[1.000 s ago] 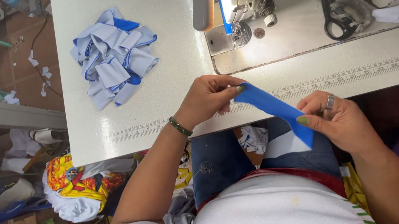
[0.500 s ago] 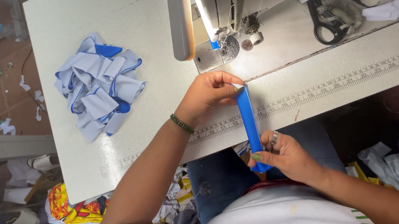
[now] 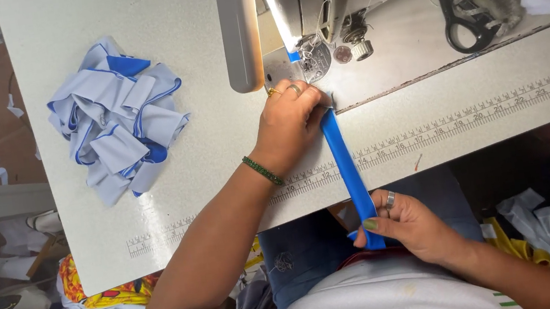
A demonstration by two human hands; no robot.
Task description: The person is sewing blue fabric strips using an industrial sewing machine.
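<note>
Now both hands' grips hold a narrow, folded blue fabric strip (image 3: 347,166) stretched taut.

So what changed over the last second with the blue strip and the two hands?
The left hand carried the front end of the blue fabric strip forward, up to the sewing machine's presser foot. The right hand swung its end back toward the body, so the strip turned from slanted to nearly straight. Both hands kept their grip. The pile of blue and white fabric pieces and the scissors stayed put.
</note>
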